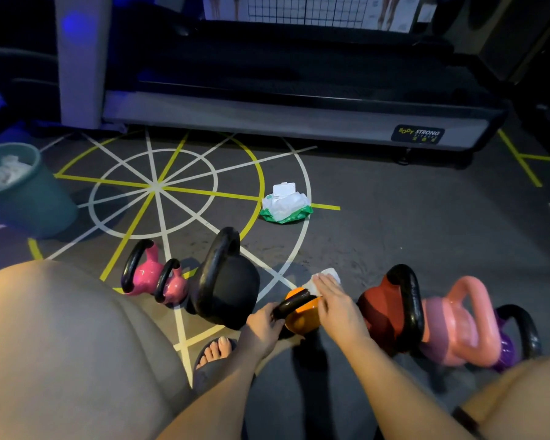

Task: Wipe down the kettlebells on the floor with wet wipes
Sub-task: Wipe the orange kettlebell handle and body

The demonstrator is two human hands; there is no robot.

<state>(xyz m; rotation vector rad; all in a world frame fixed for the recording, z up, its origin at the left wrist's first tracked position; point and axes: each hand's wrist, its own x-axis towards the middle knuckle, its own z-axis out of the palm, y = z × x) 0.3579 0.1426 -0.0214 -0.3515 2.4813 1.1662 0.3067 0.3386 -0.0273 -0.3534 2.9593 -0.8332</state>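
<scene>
Down on the floor, the left hand point(262, 325) grips the orange kettlebell's point(302, 319) black handle while the right hand point(334, 301), fingers flat, presses a white wet wipe point(329, 276) against it.

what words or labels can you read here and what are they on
"BODY STRONG": on the dark badge on the treadmill base.
Small yellow line under it: too small to read.
Print on the wet wipes pack: too blurred to read.
Text on the posters at the back: unreadable.

A round teal plastic bin point(29, 204) holding crumpled white sheets stands at the left edge. A grey-and-black treadmill point(267, 119) spans the upper frame, above grey floor point(394, 217) painted with yellow and white lines.
</scene>
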